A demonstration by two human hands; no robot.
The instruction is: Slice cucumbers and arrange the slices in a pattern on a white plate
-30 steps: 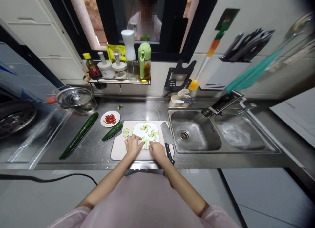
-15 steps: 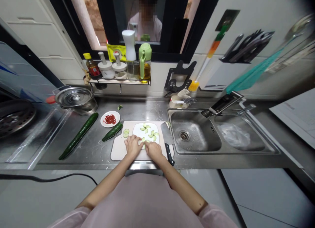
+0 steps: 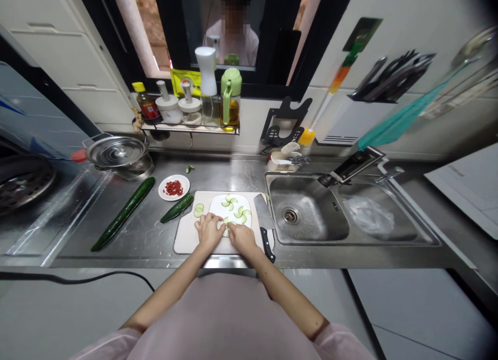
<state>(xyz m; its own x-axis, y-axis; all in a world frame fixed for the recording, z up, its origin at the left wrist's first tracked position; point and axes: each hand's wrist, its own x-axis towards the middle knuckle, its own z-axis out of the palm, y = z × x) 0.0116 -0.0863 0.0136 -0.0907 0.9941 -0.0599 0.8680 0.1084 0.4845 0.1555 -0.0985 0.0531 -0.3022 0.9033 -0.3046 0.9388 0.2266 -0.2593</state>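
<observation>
On a white plate [image 3: 218, 202], thin cucumber slices are laid in pinwheel shapes, one at the back [image 3: 229, 202] and one at the right [image 3: 243, 214]. My left hand [image 3: 210, 232] and my right hand [image 3: 241, 237] meet over the plate's front part. Their fingers are bent and closed on cucumber slices [image 3: 226, 221] there, which they partly hide. Under the plate lies a pale cutting board [image 3: 187, 239]. Loose cucumber slices [image 3: 198, 210] rest on the board left of the plate. A knife [image 3: 266, 243] with a black handle lies along the board's right edge.
Left of the board are a cut cucumber piece [image 3: 177, 208], a whole cucumber [image 3: 123, 213] and a small dish [image 3: 162, 195] of red bits. A lidded steel pot [image 3: 120, 155] stands behind them. The double sink [image 3: 307, 235] is at right; bottles [image 3: 230, 98] line a wall rack.
The view has shifted very slightly. Both hands stay over the plate's front part, with only small finger movements at the cucumber slices.
</observation>
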